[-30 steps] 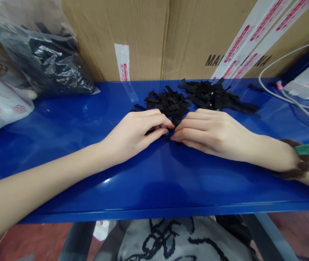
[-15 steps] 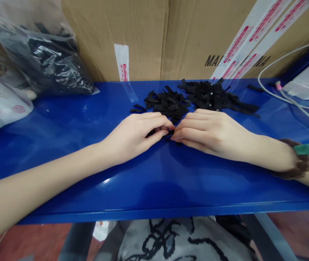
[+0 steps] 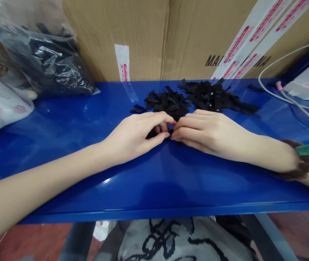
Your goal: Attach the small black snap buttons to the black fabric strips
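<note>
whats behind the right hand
Behind the right hand lies a pile of black strips on the blue table, with a cardboard box farther back. Whatever lies directly beneath the hand is covered.

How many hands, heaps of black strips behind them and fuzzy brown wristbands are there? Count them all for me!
Left hand and right hand: 2
Left heap and right heap of black strips: 2
Brown wristband: 1
Total: 5

Looks like a workshop to me: blue worktop (image 3: 89, 188) mid-frame, black strips (image 3: 167, 103) heaped at centre, a clear bag (image 3: 32, 12) of dark pieces (image 3: 59, 65) upper left, taped carton (image 3: 143, 32) along the top.
</note>
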`<act>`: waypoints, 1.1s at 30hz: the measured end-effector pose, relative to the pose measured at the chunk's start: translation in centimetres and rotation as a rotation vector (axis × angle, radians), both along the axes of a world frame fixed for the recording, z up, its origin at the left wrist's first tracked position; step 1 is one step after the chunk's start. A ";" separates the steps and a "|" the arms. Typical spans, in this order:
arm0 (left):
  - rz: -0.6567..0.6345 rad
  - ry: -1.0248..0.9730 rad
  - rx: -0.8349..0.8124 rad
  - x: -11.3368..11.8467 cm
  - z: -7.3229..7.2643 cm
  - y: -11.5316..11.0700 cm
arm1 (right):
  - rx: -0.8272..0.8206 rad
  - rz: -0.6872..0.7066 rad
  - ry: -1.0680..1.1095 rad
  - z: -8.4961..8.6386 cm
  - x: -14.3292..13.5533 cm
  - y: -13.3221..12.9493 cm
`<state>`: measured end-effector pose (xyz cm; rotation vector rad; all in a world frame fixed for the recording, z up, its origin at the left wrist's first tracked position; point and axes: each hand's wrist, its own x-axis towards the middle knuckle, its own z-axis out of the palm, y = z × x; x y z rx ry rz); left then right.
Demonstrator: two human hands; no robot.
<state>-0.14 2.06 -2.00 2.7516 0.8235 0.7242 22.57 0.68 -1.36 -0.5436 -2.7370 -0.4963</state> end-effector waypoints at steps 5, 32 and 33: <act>0.038 -0.020 -0.048 0.1 0.2 -0.1 | -0.032 -0.026 0.031 -0.1 -0.1 0.1; 0.007 -0.019 0.030 0.1 0.0 0.0 | -0.006 0.001 0.035 -0.4 0.1 0.2; 0.006 -0.021 0.032 0.1 -0.1 0.0 | -0.004 0.002 0.032 -0.4 0.1 0.2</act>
